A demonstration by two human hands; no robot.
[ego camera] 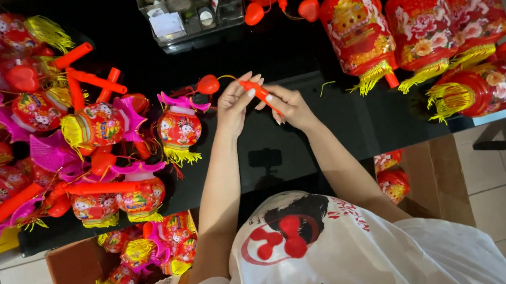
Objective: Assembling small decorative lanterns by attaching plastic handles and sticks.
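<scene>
I see both hands holding a thin red plastic stick [259, 91] over the black bench [347, 123]. My left hand [234, 103] pinches its far end; my right hand [286, 105] grips the near end. A small red lantern [179, 128] sits just left.

I see my left hand [234, 105] and right hand [286, 105] pinching a thin red stick [259, 91] that looks like smooth, glossy plastic, joined by a yellow cord to a shiny red plastic heart [207, 84]. The table [323, 125] under them is black and glossy, mirror-like. The small lanterns [179, 128] look like shiny printed plastic with pink plastic wings and yellow thread tassels; the big lanterns [356, 28] have a satiny printed skin and gold fringe. The boxes [427, 177] are matt brown cardboard, the organiser [187, 13] clear plastic, the shirt [355, 247] soft white cloth, the floor [500, 202] smooth pale tile
</scene>
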